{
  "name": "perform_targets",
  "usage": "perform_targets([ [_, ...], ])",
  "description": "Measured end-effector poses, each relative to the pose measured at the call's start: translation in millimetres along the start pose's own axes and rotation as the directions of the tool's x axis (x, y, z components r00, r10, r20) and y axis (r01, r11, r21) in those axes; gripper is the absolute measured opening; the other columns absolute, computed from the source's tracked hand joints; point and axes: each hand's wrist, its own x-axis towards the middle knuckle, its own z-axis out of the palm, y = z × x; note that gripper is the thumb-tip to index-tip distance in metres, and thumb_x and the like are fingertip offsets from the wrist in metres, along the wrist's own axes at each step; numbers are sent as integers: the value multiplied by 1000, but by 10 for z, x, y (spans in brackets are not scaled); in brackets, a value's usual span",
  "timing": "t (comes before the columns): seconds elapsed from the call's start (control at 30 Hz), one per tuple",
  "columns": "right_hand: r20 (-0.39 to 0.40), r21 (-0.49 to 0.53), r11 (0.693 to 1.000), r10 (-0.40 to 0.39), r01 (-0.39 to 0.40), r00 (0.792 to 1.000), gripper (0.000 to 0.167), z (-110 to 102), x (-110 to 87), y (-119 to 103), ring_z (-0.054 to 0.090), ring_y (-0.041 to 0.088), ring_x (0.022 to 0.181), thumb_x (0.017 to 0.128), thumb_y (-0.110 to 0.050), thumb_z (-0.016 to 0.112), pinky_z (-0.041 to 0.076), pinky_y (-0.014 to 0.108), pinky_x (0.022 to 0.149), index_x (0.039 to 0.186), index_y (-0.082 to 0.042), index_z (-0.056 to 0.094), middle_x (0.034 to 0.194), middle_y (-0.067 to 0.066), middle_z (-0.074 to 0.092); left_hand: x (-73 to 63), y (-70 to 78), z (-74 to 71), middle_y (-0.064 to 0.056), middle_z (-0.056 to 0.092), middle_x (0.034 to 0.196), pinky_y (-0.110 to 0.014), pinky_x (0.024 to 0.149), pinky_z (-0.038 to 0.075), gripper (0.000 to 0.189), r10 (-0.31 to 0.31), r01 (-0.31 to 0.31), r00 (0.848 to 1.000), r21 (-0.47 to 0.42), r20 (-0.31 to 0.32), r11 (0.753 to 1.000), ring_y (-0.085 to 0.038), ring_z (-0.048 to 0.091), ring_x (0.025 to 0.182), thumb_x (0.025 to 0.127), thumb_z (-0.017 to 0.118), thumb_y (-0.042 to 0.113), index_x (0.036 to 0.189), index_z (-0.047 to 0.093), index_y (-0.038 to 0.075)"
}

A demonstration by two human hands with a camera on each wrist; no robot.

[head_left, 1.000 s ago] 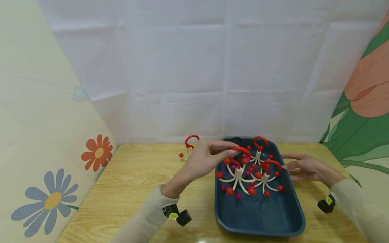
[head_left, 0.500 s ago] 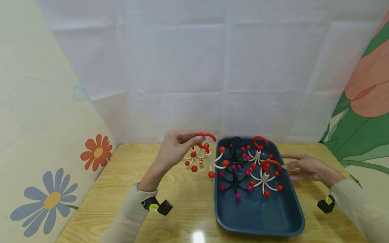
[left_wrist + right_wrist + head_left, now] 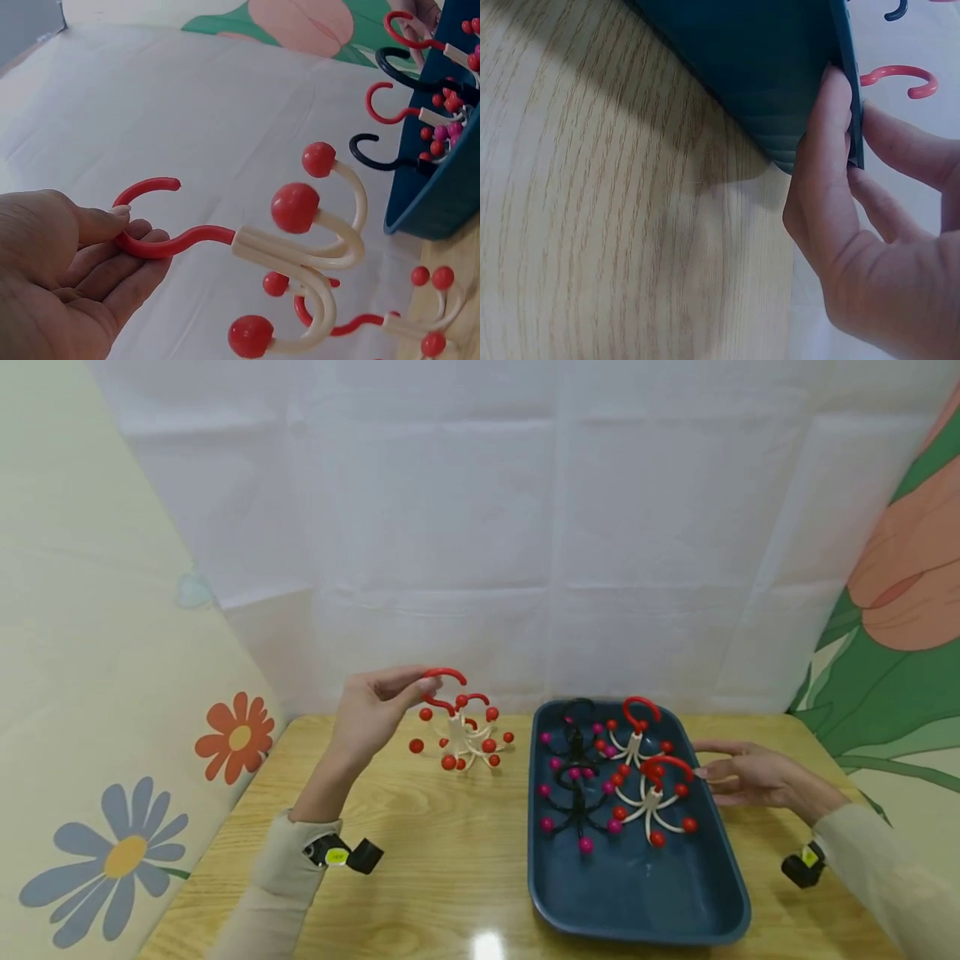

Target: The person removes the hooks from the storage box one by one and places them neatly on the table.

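Observation:
My left hand (image 3: 371,710) pinches the red hook of a white multi-arm hanger (image 3: 274,246) between thumb and fingers. Red balls tip its curved arms, and it hangs at the back left, tilted on its side in the left wrist view. Partly behind it, a second white hanger (image 3: 354,328) with a red hook stands on the table. My right hand (image 3: 761,777) holds the right rim of a dark blue tray (image 3: 780,67), thumb on one side and fingers on the other. Inside the tray are two white hangers (image 3: 653,800) and two black hangers (image 3: 578,803) with magenta balls.
The tray covers the right half of the wooden table (image 3: 420,877), its front part bare. A white cloth (image 3: 420,527) hangs behind the table's back edge. Flower-printed panels (image 3: 112,693) flank both sides.
My left hand has carried the white hanger from over the tray leftward to the back left, beside the other white hanger. My right hand stays at the tray's rim.

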Motion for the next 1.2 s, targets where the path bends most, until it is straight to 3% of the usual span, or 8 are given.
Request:
perform_targets([
  [0.13, 4, -7, 1000, -6, 6, 1000, 77, -8, 1, 0, 76, 17, 97, 104, -10, 64, 65, 36, 84, 168, -6, 22, 111, -1, 73, -3, -44, -105, -15, 80, 117, -16, 92, 58, 31, 24, -25, 999, -25, -25, 999, -1, 78, 96, 102, 72, 22, 125, 76, 2],
  [0.27, -2, -9, 1000, -1, 1, 1000, 78, -3, 8, -2, 76, 17, 98, 104, -10, 64, 65, 37, 85, 168, -6, 20, 111, -1, 73, -15, -111, -199, -9, 81, 115, -15, 88, 58, 33, 24, -23, 998, 30, -51, 999, 3, 76, 95, 102, 72, 26, 126, 76, 4],
  [0.53, -3, -14, 1000, 0, 0, 1000, 81, 8, 4, -6, 76, 18, 99, 103, -12, 66, 65, 37, 87, 168, -5, 18, 110, -2, 74, -36, -236, -357, 16, 81, 104, -15, 82, 59, 39, -36, 44, 996, 102, -79, 994, 5, 74, 98, 101, 72, 35, 130, 75, 9],
  [0.7, -9, -18, 1000, -3, 3, 1000, 80, 0, 7, 3, 76, 17, 99, 103, -12, 66, 65, 37, 86, 168, -5, 20, 110, -2, 74, -29, -320, -404, 5, 82, 112, -13, 88, 57, 40, -60, 65, 994, 62, -90, 996, 4, 75, 100, 103, 70, 31, 132, 73, 4],
  [0.83, -9, -23, 1000, -5, 5, 1000, 80, 3, 9, 15, 75, 18, 100, 103, -12, 65, 65, 37, 87, 168, -4, 18, 111, -1, 74, -23, -403, -433, -6, 81, 119, -12, 87, 57, 41, -80, 89, 991, 88, -106, 992, 6, 75, 99, 103, 70, 34, 133, 73, 6],
  [1.1, -13, -16, 1000, 1, -1, 1000, 80, -2, 24, 29, 75, 19, 99, 103, -12, 65, 65, 38, 87, 168, -5, 18, 112, 0, 74, 70, -631, -442, -8, 80, 118, -9, 86, 54, 43, -133, 147, 980, 88, -151, 985, 6, 75, 94, 101, 72, 36, 133, 73, 7],
  [1.2, -9, -11, 1000, 3, -3, 1000, 79, -15, 38, 30, 76, 19, 100, 104, -12, 65, 65, 38, 87, 168, -6, 19, 114, 0, 73, 96, -699, -432, -14, 78, 122, -8, 87, 53, 44, -159, 172, 975, 76, -157, 982, 8, 74, 92, 101, 71, 36, 134, 72, 7],
])
